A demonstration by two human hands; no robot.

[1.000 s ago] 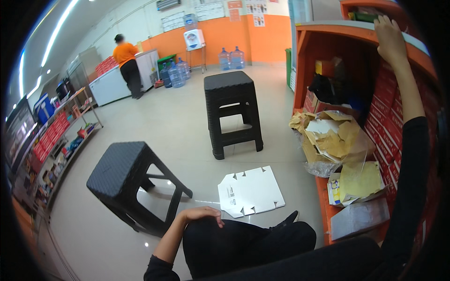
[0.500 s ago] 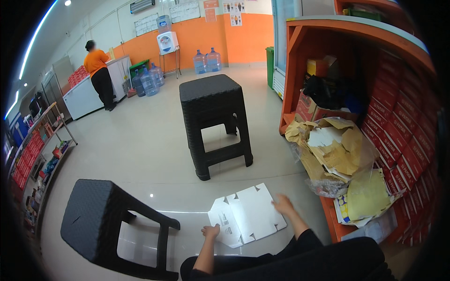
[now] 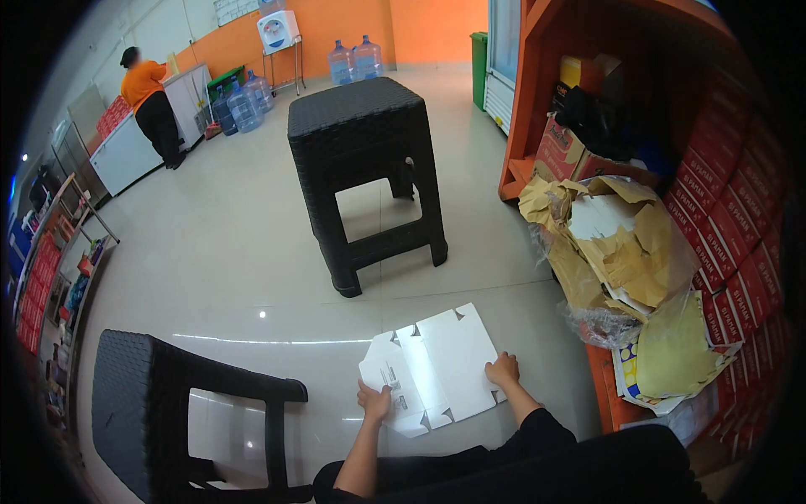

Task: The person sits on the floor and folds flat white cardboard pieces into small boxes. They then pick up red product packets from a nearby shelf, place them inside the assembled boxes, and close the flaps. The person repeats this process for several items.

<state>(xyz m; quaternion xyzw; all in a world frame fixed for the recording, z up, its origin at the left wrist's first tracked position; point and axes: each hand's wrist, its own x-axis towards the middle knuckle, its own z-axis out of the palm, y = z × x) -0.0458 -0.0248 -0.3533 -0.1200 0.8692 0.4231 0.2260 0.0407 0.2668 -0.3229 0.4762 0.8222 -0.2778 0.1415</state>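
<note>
A flat white cardboard box blank (image 3: 457, 365), with notched edges and small dark print near its left end, is spread out in front of my lap. My left hand (image 3: 374, 401) grips its left edge, the thumb lying on the upper face. At the right edge my right hand (image 3: 504, 370) has its fingers closed on the board, some of them hidden by the hand itself. Light glares off the middle panel.
Black woven-pattern stools stand ahead (image 3: 361, 109) and at left (image 3: 126, 403). On my right, an orange shelf (image 3: 514, 172) holds torn brown paper (image 3: 642, 260) and stacked red boxes (image 3: 714, 210). Far left, a person in orange (image 3: 144, 84) stands by a white chest freezer (image 3: 126, 160).
My right hand has come down onto the right edge of the cardboard blank, and my left hand has closed on its left edge. The view has tilted downward.
</note>
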